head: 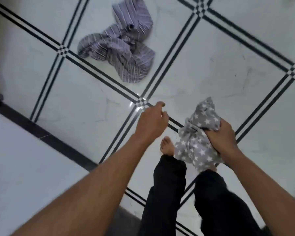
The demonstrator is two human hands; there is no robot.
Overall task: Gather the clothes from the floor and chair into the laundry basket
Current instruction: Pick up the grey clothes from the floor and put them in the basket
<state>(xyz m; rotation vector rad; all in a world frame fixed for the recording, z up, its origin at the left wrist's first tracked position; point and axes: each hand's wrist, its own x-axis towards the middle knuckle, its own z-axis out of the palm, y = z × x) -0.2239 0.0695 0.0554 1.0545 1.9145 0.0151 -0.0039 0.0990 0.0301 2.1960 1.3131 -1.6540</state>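
Note:
A grey garment with white stars [197, 138] hangs bunched in my right hand [223, 135], which is closed around its upper part at the lower right. My left hand [152, 123] reaches forward beside it, fingers loosely curled and holding nothing. A crumpled purple-grey striped garment [121, 48] lies on the tiled floor ahead, well beyond my left hand. No laundry basket or chair is in view.
The floor is white marble tile with black double lines [95, 72]. A dark threshold strip [46, 133] runs diagonally at the left, with a paler surface beyond it. My legs in black trousers [167, 193] and a bare foot [167, 145] are below my hands.

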